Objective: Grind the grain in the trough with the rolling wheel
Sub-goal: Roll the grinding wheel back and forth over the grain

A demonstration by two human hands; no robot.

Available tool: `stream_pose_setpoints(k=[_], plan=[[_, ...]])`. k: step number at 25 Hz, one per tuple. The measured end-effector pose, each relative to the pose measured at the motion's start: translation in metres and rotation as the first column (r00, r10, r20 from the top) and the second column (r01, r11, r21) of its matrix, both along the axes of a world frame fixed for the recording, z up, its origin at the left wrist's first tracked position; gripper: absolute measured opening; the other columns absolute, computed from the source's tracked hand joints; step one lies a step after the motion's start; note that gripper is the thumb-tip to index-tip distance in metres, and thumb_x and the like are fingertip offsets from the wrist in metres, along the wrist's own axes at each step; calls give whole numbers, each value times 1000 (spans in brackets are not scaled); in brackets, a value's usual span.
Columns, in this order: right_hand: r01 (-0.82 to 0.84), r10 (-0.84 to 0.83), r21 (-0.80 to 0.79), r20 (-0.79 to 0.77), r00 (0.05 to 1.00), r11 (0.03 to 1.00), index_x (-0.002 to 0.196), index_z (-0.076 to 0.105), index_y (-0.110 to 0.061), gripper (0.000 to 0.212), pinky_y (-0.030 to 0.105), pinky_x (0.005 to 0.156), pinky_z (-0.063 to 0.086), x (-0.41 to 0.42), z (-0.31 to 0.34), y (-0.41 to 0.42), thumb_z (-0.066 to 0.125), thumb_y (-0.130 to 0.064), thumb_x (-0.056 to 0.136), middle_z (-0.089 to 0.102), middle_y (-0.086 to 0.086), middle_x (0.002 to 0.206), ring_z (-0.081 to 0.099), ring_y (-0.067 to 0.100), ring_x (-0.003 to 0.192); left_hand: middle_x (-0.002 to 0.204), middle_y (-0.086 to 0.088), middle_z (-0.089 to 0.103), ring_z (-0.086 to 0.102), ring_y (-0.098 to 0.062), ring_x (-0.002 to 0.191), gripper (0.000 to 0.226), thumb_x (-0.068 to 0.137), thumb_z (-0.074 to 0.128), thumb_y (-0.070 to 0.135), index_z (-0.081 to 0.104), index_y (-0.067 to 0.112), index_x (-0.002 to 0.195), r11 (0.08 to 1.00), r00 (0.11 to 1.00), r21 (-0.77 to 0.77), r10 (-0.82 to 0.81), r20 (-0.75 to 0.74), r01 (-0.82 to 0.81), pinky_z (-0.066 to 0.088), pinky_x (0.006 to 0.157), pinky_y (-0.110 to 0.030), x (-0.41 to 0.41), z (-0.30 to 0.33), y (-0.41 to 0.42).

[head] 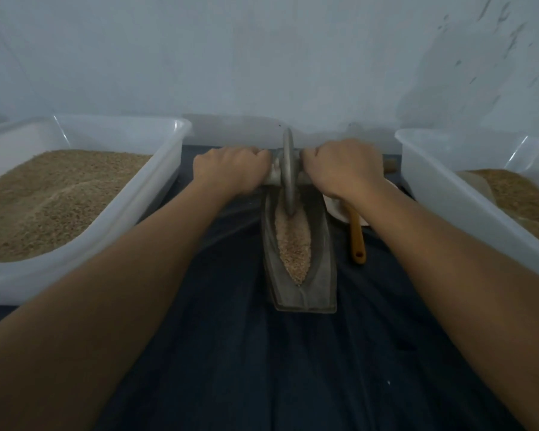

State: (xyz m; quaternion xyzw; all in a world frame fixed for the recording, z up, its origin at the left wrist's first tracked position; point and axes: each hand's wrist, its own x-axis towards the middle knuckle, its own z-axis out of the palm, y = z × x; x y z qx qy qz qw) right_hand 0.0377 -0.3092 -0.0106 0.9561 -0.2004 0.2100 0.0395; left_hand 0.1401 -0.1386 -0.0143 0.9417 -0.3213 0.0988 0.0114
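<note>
A grey boat-shaped metal trough lies lengthwise on a dark cloth, its groove filled with pale brown grain. A thin metal rolling wheel stands upright in the far end of the groove, on a crosswise axle. My left hand grips the axle handle left of the wheel. My right hand grips the handle on the right side, whose wooden tip pokes out past my fist. Both arms are stretched forward.
A clear plastic bin heaped with brown grain stands at the left. A second bin with less grain stands at the right. A white bowl and a yellow-handled utensil lie just right of the trough. A pale wall rises behind.
</note>
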Motion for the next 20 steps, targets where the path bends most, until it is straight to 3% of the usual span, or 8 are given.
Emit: stream_pose_setpoints(k=[2,5,7,8,10,13,18,20], plan=[[4,-4,-48,12,1000,999,66,58,-17,60,41,75,44,-3,0,7,21,-50,101,53,4,68,53,28,73,142,-17,58,58,-43,123,31,109,31,34,53,19,125,1000,1000,-16,-16,11,16,44,93,-54,-6,-5,8],[-27,30,-68,47,998,997,64,59,-16,64,37,66,38,-31,-5,16,16,-50,98,58,4,66,59,29,74,138,-15,63,64,-42,107,25,110,26,34,48,21,107,994,986,-11,-102,130,104,46,79,-47,-30,-14,22],[-85,86,-13,71,994,996,70,63,-19,65,39,73,44,-56,-13,21,11,-47,97,72,5,86,66,32,108,142,-10,64,66,-40,101,42,107,17,38,54,20,119,993,974,-54,-96,207,109,41,71,-43,-47,-18,30],[-109,107,11,77,991,994,82,69,-19,64,42,82,47,-68,-16,25,12,-45,99,75,5,103,60,29,128,137,-9,68,67,-39,99,54,105,15,40,54,19,137,989,972,-107,-79,220,105,39,69,-43,-56,-20,34],[-136,132,27,109,985,990,119,71,-21,63,46,98,48,-88,-21,34,15,-44,101,69,3,134,48,25,144,118,-4,74,67,-35,98,65,104,16,42,39,21,161,969,971,-217,-69,227,120,44,72,-44,-74,-21,44],[-162,159,16,138,978,987,148,56,-24,69,45,107,44,-107,-23,43,13,-47,100,58,-3,151,42,22,148,108,3,71,66,-26,96,69,102,12,43,34,22,165,955,949,-227,-121,291,192,43,70,-40,-90,-22,59],[-136,136,-14,103,985,991,146,59,-23,71,46,105,46,-99,-23,38,10,-47,100,61,-1,147,46,23,146,99,1,72,65,-27,85,68,103,16,43,39,21,162,964,963,-221,-90,255,149,41,66,-39,-79,-22,51],[-118,117,2,57,991,993,124,72,-21,69,45,91,51,-82,-18,30,11,-46,101,73,4,126,52,26,140,105,-4,74,63,-31,80,60,104,21,41,52,22,152,982,977,-173,-43,209,80,36,64,-39,-61,-19,35]])
